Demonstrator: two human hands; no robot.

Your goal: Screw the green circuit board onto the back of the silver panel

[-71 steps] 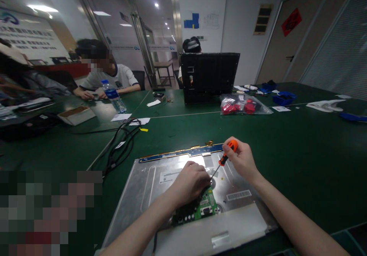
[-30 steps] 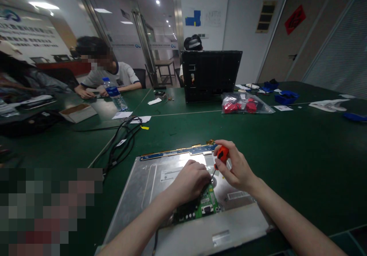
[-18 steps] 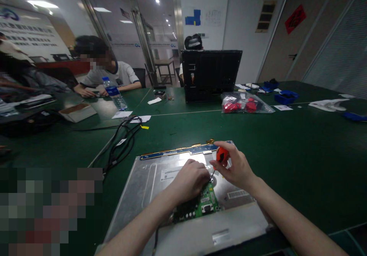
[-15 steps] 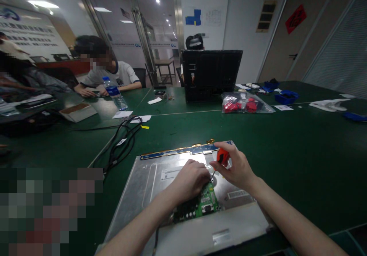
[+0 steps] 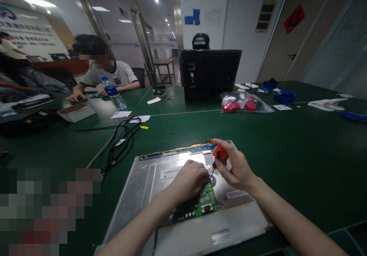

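Note:
A bare metal-backed display panel lies flat on the green table in front of me, with a small green circuit board fixed near its middle. My left hand is curled into a loose fist and presses down on the board's far end. My right hand pinches an orange-handled screwdriver, held nearly upright with its tip at the board's top corner beside my left knuckles. A blue strip board runs along the panel's far edge.
Black cables trail off to the left. A black monitor back stands across the table with a bag of red parts next to it. A water bottle and cardboard box sit far left, where people sit.
My right hand has drawn the screwdriver in from a slant to nearly upright, closer to my left hand. The left hand stays on the board.

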